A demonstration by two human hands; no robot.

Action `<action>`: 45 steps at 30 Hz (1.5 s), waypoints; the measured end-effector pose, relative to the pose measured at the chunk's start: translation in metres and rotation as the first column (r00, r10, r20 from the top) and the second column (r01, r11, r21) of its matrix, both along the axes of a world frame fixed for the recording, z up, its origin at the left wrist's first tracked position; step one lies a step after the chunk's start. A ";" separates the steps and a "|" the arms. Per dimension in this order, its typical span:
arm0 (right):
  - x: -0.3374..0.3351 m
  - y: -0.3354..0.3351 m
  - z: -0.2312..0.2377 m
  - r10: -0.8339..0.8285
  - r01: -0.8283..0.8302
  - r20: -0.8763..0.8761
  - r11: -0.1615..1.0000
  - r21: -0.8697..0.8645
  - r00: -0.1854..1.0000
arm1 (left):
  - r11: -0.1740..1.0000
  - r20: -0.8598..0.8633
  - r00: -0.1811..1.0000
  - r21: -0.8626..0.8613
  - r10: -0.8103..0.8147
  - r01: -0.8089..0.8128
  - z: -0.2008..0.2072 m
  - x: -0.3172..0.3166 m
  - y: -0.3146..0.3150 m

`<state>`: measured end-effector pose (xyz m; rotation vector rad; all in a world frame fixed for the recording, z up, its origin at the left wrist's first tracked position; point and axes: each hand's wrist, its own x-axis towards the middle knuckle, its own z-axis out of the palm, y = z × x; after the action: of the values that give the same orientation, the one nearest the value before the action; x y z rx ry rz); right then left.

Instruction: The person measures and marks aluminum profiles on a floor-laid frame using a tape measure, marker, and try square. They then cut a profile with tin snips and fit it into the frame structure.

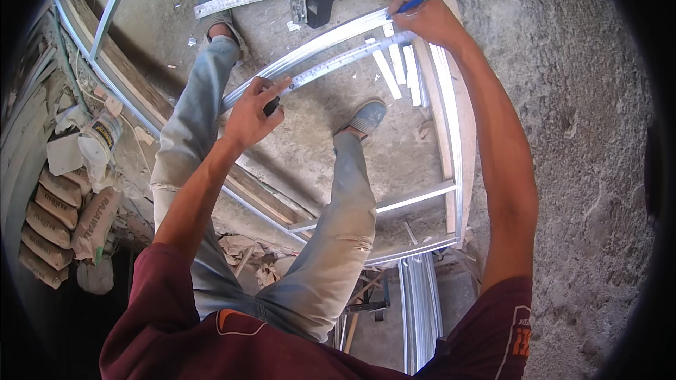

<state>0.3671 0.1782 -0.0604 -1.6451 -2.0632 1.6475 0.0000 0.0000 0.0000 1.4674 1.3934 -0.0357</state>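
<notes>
Though partly hidden, tape measure [338, 65] in curled left hand [250, 114], blue pen [414, 3] in pinching right hand [431, 22].

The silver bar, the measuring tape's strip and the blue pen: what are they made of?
Silver bar: probably metal with a shiny finish, since bright lines run along its ridges.
Measuring tape's strip: likely thin metal, pale and marked, because it shines a little, but plastic is possible.
Blue pen: perhaps smooth plastic, from its even colour.
</notes>
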 end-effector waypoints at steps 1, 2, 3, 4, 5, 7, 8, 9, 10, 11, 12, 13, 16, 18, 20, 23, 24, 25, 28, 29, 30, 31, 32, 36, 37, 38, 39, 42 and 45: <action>0.001 -0.001 -0.001 0.006 -0.006 0.005 1.000 0.016 1.000 | 0.999 -0.001 0.999 -0.001 -0.033 0.033 0.002 0.002 -0.001; 0.003 -0.001 -0.002 0.013 -0.013 0.011 0.999 0.032 1.000 | 0.998 -0.002 0.998 -0.001 -0.065 0.065 0.003 0.004 -0.001; 0.000 -0.004 0.001 0.028 -0.027 0.033 1.000 -0.012 0.999 | 0.998 0.008 0.998 -0.017 -0.055 0.055 0.007 0.004 -0.006; -0.002 -0.007 0.005 0.044 -0.041 0.055 0.998 -0.056 0.997 | 0.998 0.018 0.999 -0.033 -0.044 0.045 0.010 0.004 -0.012; -0.004 -0.009 0.008 0.062 -0.054 0.076 0.994 -0.099 0.995 | 0.998 0.029 0.999 -0.047 -0.033 0.034 0.012 0.003 -0.018; -0.002 -0.004 0.010 0.048 -0.042 0.056 0.994 -0.101 0.997 | 0.999 0.017 0.998 -0.003 -0.052 0.053 0.008 0.002 -0.016; -0.002 -0.002 0.010 0.042 -0.037 0.045 0.994 -0.102 0.998 | 0.998 0.010 0.998 0.018 -0.062 0.062 0.006 0.002 -0.015; -0.002 -0.002 0.011 0.033 -0.030 0.037 0.996 -0.084 0.999 | 0.998 0.007 0.998 0.025 -0.065 0.065 0.005 0.002 -0.014; -0.002 -0.003 0.012 0.025 -0.023 0.028 0.998 -0.067 0.999 | 0.997 0.004 0.998 0.031 -0.069 0.069 0.004 0.003 -0.013; -0.002 -0.003 0.013 0.017 -0.016 0.020 0.999 -0.049 1.000 | 0.997 0.000 0.997 0.037 -0.072 0.072 0.004 0.003 -0.012; -0.002 -0.002 0.014 0.029 -0.027 0.023 0.998 -0.054 0.999 | 0.997 -0.005 0.997 0.020 -0.074 0.074 0.004 0.003 -0.010; -0.002 0.000 0.015 0.041 -0.039 0.026 0.997 -0.060 0.999 | 0.997 -0.010 0.997 0.004 -0.077 0.077 0.004 0.003 -0.009; -0.003 0.003 0.018 0.070 -0.068 0.036 0.996 -0.060 0.997 | 0.996 -0.017 0.997 -0.031 -0.078 0.078 0.006 0.006 -0.005; -0.002 0.003 0.018 0.073 -0.071 0.028 0.996 -0.058 0.997 | 0.996 -0.007 0.997 -0.016 -0.083 0.083 0.004 0.007 -0.005; 0.000 0.004 0.016 0.062 -0.061 0.005 0.996 -0.059 0.998 | 0.995 0.012 0.996 0.032 -0.094 0.093 -0.001 0.007 -0.007; -0.004 0.006 0.020 0.086 -0.084 0.049 0.995 -0.052 0.995 | 0.995 0.009 0.996 0.039 -0.088 0.088 -0.002 0.008 -0.010; -0.003 0.005 0.018 0.073 -0.072 0.020 0.997 -0.032 0.997 | 0.995 0.010 0.995 0.032 -0.094 0.094 -0.002 0.008 -0.009; -0.002 0.003 0.016 0.059 -0.059 -0.009 0.998 -0.012 0.998 | 0.995 0.010 0.995 0.025 -0.101 0.100 -0.002 0.009 -0.008; 0.001 0.002 0.011 0.045 -0.044 -0.052 0.999 0.015 0.998 | 0.994 0.014 0.994 0.005 -0.107 0.107 -0.001 0.011 -0.007; 0.002 0.002 0.010 0.044 -0.043 -0.059 0.999 0.019 0.997 | 0.994 0.017 0.994 -0.002 -0.107 0.107 -0.001 0.012 -0.006; -0.001 0.003 0.012 0.037 -0.036 -0.063 0.999 0.013 0.997 | 0.994 0.010 0.994 -0.011 -0.109 0.109 -0.001 0.011 -0.006; -0.004 0.003 0.015 0.030 -0.030 -0.068 1.000 0.006 0.997 | 0.994 0.004 0.994 -0.020 -0.111 0.111 0.000 0.011 -0.005; -0.007 0.003 0.018 0.023 -0.023 -0.072 1.000 -0.001 0.997 | 0.993 -0.002 0.994 -0.030 -0.113 0.113 0.001 0.011 -0.005; -0.005 0.007 0.018 0.059 -0.059 -0.006 0.997 -0.046 0.998 | 0.994 0.026 0.994 0.016 -0.107 0.107 0.001 0.013 -0.003; -0.005 0.009 0.021 0.070 -0.069 0.007 0.996 -0.053 0.998 | 0.993 0.026 0.993 0.032 -0.112 0.111 0.001 0.014 -0.003; -0.003 0.008 0.026 0.080 -0.079 0.021 0.995 -0.060 0.997 | 0.992 0.028 0.993 0.050 -0.118 0.116 0.001 0.015 -0.004; 0.000 0.006 0.031 0.002 -0.002 -0.009 0.999 -0.035 1.000 | 0.992 0.027 0.992 0.016 -0.125 0.124 0.005 0.018 -0.001; 0.017 -0.017 0.061 -0.290 0.294 -0.194 0.956 -0.012 0.937 | 0.986 0.024 0.989 -0.068 -0.148 0.150 0.026 0.031 -0.002; 0.027 -0.063 0.144 -0.581 0.611 -0.499 0.782 -0.124 0.643 | 0.981 0.008 0.983 -0.067 -0.181 0.182 0.068 0.038 -0.010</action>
<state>0.3940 0.1154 0.0835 -1.4216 -1.1177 1.5239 0.0376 -0.0104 0.0681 1.5337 1.2414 -0.1948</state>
